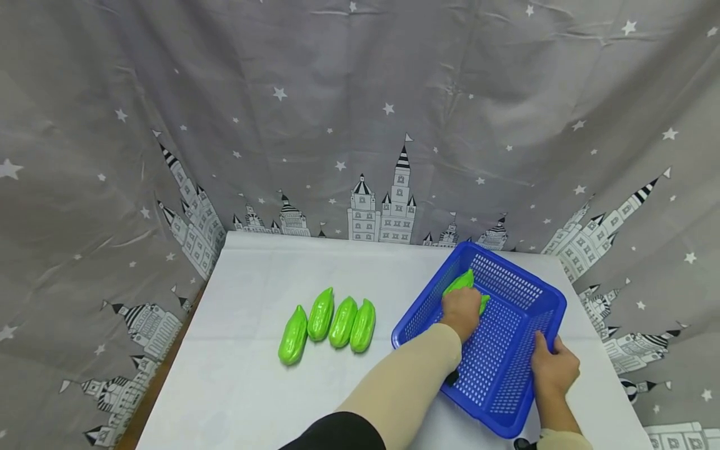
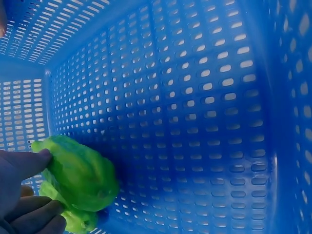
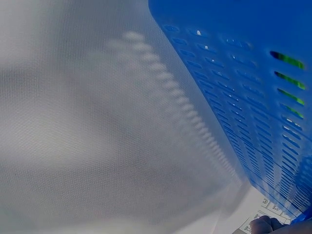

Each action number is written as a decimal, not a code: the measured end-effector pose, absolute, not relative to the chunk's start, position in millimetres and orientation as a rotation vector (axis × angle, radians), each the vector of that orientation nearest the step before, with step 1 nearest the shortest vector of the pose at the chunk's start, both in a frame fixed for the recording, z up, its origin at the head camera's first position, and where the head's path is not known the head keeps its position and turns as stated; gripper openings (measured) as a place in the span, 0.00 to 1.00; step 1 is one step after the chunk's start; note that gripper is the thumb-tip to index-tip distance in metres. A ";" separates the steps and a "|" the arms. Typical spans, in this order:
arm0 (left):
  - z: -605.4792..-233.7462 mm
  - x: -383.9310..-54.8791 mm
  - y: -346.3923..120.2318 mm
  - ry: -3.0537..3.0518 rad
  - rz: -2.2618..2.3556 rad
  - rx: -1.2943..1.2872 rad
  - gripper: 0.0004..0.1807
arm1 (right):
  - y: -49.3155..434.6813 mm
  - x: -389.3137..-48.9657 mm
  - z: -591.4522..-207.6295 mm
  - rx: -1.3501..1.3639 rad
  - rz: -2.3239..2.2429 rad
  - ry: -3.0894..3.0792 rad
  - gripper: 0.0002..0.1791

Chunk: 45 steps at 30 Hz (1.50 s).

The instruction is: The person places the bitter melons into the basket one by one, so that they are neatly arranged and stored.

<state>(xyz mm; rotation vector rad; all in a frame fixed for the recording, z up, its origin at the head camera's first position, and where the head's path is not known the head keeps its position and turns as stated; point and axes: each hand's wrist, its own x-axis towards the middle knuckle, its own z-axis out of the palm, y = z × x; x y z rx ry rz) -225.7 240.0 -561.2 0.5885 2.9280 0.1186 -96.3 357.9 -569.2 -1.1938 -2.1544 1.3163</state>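
Observation:
A blue plastic basket [image 1: 506, 337] with slotted walls sits at the right of the white table. My left hand [image 1: 462, 311] reaches into it. In the left wrist view the thumb lies on a glossy green bitter melon [image 2: 80, 170], with the fingers bent at its other side. A second bitter melon [image 2: 78, 219] is just below, partly hidden by the fingers. My right hand [image 1: 554, 369] grips the basket's right rim; in the right wrist view only a bit of that hand shows, beside the basket wall [image 3: 229, 87].
Several more green bitter melons [image 1: 340, 322] lie side by side on the white table [image 1: 242, 394], left of the basket. A grey curtain [image 1: 315, 81] printed with castles and stars hangs behind and around the table.

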 end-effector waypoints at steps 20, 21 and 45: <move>-534.6 -221.9 183.3 2.951 0.610 0.664 0.39 | 350.0 -91.5 -576.9 -1.173 1.314 -2.186 0.29; -532.7 -222.3 178.6 2.950 0.642 0.709 0.40 | 350.1 -91.2 -577.4 -1.179 1.313 -2.190 0.29; -509.6 -250.4 -27.6 3.273 1.075 0.618 0.47 | 353.2 -81.0 -561.0 -1.204 1.299 -2.216 0.30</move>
